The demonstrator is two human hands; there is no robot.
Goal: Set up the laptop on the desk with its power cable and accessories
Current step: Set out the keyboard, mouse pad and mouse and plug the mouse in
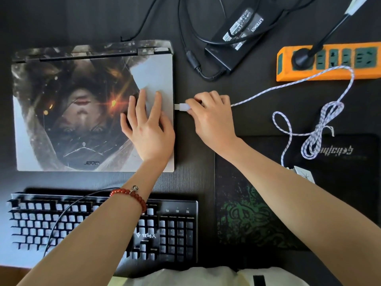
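A black keyboard [103, 230] with pale, square keycaps is seen nearest, a thin dark cable arching over its left half. A string of round red beads [128, 196] is worn on the left wrist. To the right, two matte black mouse pads are laid overlapping: one printed with a green serpentine pattern [247, 219], the other marked with faint pale lettering [350, 162].

Beyond the keyboard, the closed laptop [82, 112] is set flat on the dark desk [193, 166], its rectangular lid covered by a glossy printed skin in grey, brown and orange tones. The left hand [146, 126] is pressed flat on the lid near its right edge, fingers spread and straight. The right hand [212, 114] is held just beside that edge, and a pale, translucent USB plug [182, 106] is pinched between thumb and curled fingers, its metal tip at the laptop's side. A white-and-lilac braided cable [309, 129] is trailed from the plug, part of it coiled and tied in a bundle.

Farther back, a black rectangular power brick [233, 38] with a labelled face is lain among smooth black cords, and an orange power strip [329, 62] with green sockets is occupied by one round black plug
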